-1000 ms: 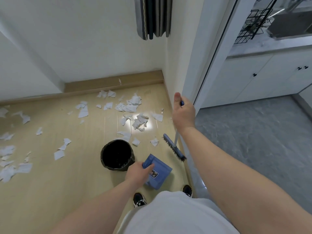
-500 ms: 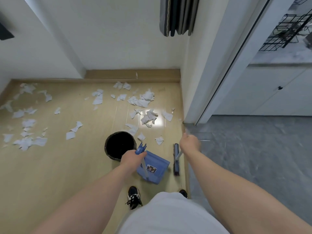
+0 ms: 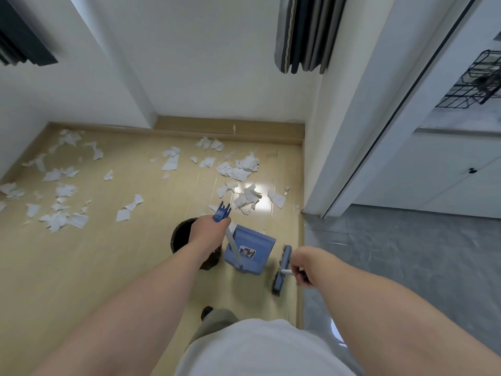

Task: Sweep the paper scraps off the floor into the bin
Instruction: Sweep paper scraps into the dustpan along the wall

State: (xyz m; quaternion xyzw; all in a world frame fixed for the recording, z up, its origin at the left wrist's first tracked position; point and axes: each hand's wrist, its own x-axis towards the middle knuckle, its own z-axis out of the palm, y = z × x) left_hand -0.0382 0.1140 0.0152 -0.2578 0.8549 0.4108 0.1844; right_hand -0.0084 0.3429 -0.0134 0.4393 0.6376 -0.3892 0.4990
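White paper scraps (image 3: 238,169) lie scattered over the tan wooden floor, thick near the far wall and at the left (image 3: 58,210). My left hand (image 3: 207,230) grips the top of the long handle of a blue dustpan (image 3: 250,252), which rests on the floor. A black bin (image 3: 181,237) stands just left of the dustpan, partly hidden by my left arm. My right hand (image 3: 303,270) holds the handle of a blue broom (image 3: 282,267), whose head lies on the floor right of the dustpan.
White walls enclose the floor at the back and left. A white door frame (image 3: 349,158) stands at the right, with grey floor (image 3: 406,253) and white cabinets beyond it. A dark curtain (image 3: 306,33) hangs above. My shoe (image 3: 207,312) is near the broom.
My left hand has gone from the dustpan's body up to its handle top. My right hand has dropped lower with the broom, whose head now lies beside the dustpan.
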